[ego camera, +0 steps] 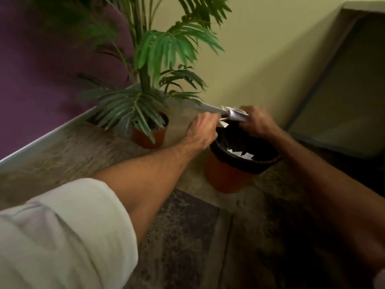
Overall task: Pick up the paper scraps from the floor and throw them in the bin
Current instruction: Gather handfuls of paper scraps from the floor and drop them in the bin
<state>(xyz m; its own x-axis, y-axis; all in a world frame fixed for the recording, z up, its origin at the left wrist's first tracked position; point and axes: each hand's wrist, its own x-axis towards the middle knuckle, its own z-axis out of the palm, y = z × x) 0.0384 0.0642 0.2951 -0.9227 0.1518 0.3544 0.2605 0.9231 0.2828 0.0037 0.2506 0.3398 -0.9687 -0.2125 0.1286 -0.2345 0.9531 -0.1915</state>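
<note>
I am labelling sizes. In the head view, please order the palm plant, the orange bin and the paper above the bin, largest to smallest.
1. palm plant
2. orange bin
3. paper
All lie at a similar distance, so the order seems reliable.

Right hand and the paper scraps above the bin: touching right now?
Touching. The head view shows the right hand gripping the paper scraps, fingers curled round the wad, above the bin.

head view | faces forward and down | near, above bin (227,178)
</note>
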